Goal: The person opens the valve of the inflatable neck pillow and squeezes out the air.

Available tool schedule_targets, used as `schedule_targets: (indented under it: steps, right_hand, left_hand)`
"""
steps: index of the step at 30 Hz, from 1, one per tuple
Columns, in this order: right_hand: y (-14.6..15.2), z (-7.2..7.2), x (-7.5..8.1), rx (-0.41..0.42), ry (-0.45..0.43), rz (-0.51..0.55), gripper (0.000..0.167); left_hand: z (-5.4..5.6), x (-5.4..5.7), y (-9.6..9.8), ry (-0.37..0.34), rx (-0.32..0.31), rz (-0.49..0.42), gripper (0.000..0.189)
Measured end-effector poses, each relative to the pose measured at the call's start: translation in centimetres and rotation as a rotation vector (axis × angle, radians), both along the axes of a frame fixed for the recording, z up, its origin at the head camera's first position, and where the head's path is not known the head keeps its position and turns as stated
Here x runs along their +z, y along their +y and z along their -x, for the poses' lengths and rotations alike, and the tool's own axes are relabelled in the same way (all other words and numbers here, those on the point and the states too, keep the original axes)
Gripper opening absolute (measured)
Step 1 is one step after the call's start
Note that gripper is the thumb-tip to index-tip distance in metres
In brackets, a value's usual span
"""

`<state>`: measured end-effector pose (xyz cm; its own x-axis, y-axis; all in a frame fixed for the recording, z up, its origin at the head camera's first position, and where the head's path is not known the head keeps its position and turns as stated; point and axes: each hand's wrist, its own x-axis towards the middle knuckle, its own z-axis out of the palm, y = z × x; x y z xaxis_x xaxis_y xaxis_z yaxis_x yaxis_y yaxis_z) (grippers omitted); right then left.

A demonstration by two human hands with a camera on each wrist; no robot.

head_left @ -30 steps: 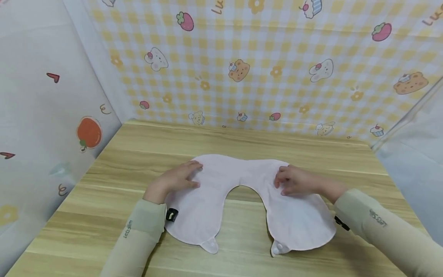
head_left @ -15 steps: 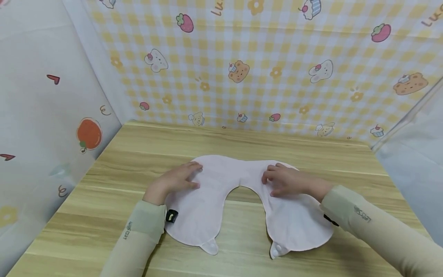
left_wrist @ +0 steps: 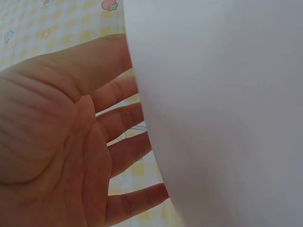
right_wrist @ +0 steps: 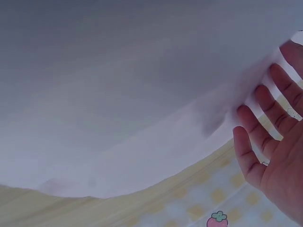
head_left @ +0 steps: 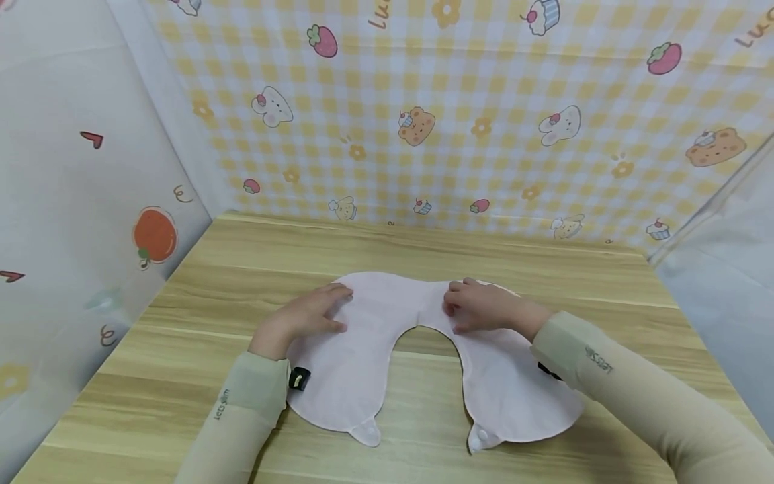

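Note:
A pale pink U-shaped cloth bib (head_left: 381, 316) lies flat on the table, its two rounded ends toward me. Each end carries a small tab, and a round snap (head_left: 483, 435) shows on the right one. My left hand (head_left: 305, 314) rests on the bib's left lobe, fingers spread and relaxed. Near the top of the neck curve, my right hand (head_left: 490, 308) touches the cloth with loosely bent fingers. In the left wrist view the bib (left_wrist: 222, 113) hides the left fingertips. Fingertips of the right hand (right_wrist: 284, 142) meet the cloth in the right wrist view.
The wood-grain table (head_left: 242, 255) carries the bib. Behind it stands a yellow checked backdrop (head_left: 484, 87) with cartoon prints. A white printed sheet (head_left: 60, 188) walls the left side, and a pale sheet (head_left: 725, 262) the right.
My right hand has slid left across the bib, from the right lobe toward the top of the neck curve. My left hand stays in place, and the bib has barely shifted.

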<state>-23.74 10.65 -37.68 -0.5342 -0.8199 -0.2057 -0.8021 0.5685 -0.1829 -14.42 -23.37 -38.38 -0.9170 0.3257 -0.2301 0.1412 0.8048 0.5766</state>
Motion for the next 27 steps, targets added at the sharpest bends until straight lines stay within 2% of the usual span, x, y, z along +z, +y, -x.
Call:
schedule_targets:
  steps: [10, 14, 18, 23, 27]
  right_hand:
    - [-1.2, 0.2, 0.2, -0.027, 0.0, -0.021, 0.025]
    - [0.8, 0.7, 0.6, -0.043, -0.012, 0.045, 0.023]
    - [3.8, 1.3, 1.3, -0.111, -0.03, 0.1, 0.019]
    - [6.6, 1.4, 1.4, -0.214, -0.064, 0.061, 0.014]
    - [7.0, 1.5, 0.9, -0.231, -0.062, 0.048, 0.013]
  left_hand:
    - [0.1, -0.1, 0.1, 0.016, 0.003, 0.02, 0.071]
    - [0.0, -0.2, 0.2, 0.013, 0.002, 0.019, 0.071]
    - [0.1, -0.2, 0.3, 0.02, -0.004, 0.021, 0.07]
    - [0.3, 0.0, 0.2, 0.016, -0.009, 0.019, 0.071]
    - [0.2, -0.1, 0.1, 0.012, -0.002, 0.02, 0.07]
